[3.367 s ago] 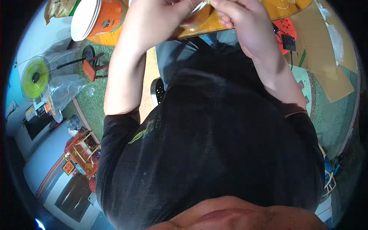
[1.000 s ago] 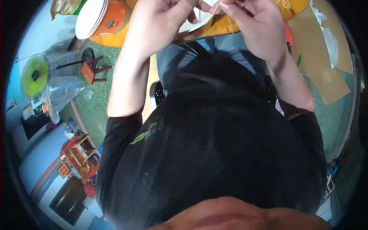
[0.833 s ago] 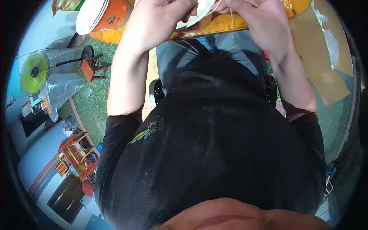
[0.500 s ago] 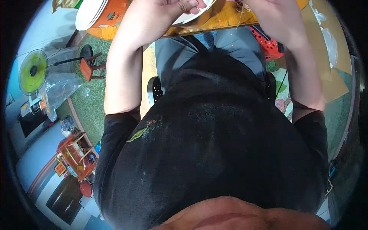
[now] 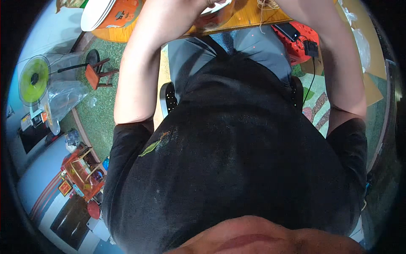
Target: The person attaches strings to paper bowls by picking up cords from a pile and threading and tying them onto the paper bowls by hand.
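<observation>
The table (image 5: 245, 17) spans the top of the view, its near edge crossing above the person's lap. Both forearms reach up to it, and the hands are partly cut off by the upper border.

The left hand (image 5: 182, 12) is at the bowl, its fingers bent inward near the rim; I cannot tell whether they grasp anything. The right hand (image 5: 296, 6) lies farther right, its fingers out of sight, so I cannot tell whether it is clenched, loose or holding something.

The strands (image 5: 267, 4), pale and thin, lie in a loose tangle on the table between the hands, just to the left of the right hand and well apart from the left, so the right is nearer. Whether they touch it is unclear. The tangle has no clear long axis, but one loose end hangs toward the body, over the table's edge.

Of the containers, the orange tubs (image 5: 122, 15) are largest, apparently nested, beyond the left forearm, their white rims toward the left; what is inside is hidden. The white bowl (image 5: 216, 7) is smaller and mostly cropped; its contents are not visible. Below the right wrist, a red plastic piece (image 5: 298, 51) bears a black slab (image 5: 287, 31) beside a black adapter (image 5: 311, 48).
</observation>
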A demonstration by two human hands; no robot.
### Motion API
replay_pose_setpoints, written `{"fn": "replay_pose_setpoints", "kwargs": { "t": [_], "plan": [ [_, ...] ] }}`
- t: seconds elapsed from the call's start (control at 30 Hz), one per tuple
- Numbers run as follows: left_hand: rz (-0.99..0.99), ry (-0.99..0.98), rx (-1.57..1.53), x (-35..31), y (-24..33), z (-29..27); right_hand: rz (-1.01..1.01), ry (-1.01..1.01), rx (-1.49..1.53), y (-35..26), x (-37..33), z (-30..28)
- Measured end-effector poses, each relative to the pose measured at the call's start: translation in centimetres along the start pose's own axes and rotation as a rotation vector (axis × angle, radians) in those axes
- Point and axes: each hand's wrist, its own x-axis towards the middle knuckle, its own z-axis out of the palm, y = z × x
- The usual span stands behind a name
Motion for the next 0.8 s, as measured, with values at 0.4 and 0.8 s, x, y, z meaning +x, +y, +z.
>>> {"fn": "replay_pose_setpoints", "kwargs": {
  "t": [0.4,0.8],
  "plan": [
    [0.003,-0.052,-0.167,0.1,-0.2,-0.1,0.013,-0.011,0.017,-0.4,0.4,-0.3],
    [0.129,-0.033,0.078,-0.1,0.1,0.0,-0.051,0.043,0.017,0.0,-0.1,-0.1]
  ]
}}
